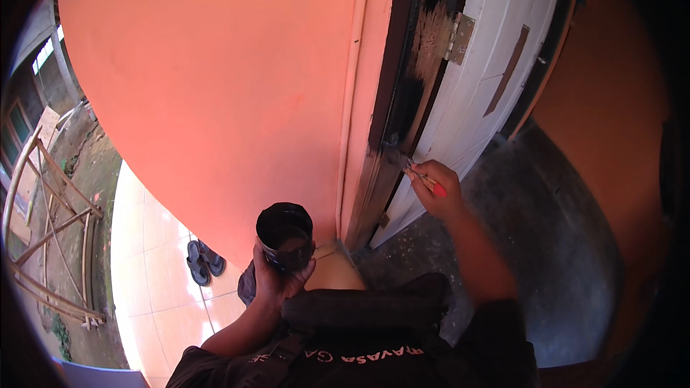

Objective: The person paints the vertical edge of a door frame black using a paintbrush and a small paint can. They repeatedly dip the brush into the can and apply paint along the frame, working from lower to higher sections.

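Dark cloth of the person's shirt fills the lower edge, with a black padded piece across it. Just beyond, the left hand is partly open and curved around the lower part of a black, open-topped container, its dark inside showing. Farther up and to the right, the right hand is nearly closed, fingers pinched on a red-ended brush, whose blurred dark tip is at the door frame, apparently touching it. The frame is dark in places and worn to paler wood near a metal hinge; a white door stands beside it. Leftward rises an orange wall with a thin vertical pipe. Dark sandals lie on pale floor tiles, and outside, farthest off, stands a rack of wooden poles
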{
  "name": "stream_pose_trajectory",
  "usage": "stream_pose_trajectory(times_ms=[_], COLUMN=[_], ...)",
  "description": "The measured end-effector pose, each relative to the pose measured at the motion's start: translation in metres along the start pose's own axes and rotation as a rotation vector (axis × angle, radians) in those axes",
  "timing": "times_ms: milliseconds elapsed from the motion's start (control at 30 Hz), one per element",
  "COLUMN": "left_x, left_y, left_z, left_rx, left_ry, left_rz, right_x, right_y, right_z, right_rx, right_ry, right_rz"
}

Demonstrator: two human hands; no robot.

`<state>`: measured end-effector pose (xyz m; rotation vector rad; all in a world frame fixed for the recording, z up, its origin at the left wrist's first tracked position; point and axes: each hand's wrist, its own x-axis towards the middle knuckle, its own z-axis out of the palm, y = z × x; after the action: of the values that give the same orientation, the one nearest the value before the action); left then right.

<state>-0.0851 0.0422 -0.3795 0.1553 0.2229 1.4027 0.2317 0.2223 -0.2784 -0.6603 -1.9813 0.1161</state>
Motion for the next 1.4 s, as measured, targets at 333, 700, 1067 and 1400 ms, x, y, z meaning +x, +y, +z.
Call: stream_pose_trajectory(times_ms=[333,700,1067,1400], left_x=[0.004,0.008,0.004,0.005], left_y=[-0.004,-0.002,-0.005,0.002], left_z=[0.014,0.007,0.028,0.016], left_rx=[-0.009,-0.002,0.054,0.027], left_ry=[-0.056,-0.05,-0.07,-0.02], left_rz=[-0.046,0.013,-0.021,0.023], right_x=[0.127,-0.016,0.119,-0.019], right_y=[-0.032,0.031,-0.005,0.027], right_z=[-0.032,0.013,-0.04,0.015], right_rx=[0.146,0.14,0.252,0.154], right_ry=[0.28,0.116,0.381,0.212], right_rz=[-0.069,0.205,0.047,0.221])
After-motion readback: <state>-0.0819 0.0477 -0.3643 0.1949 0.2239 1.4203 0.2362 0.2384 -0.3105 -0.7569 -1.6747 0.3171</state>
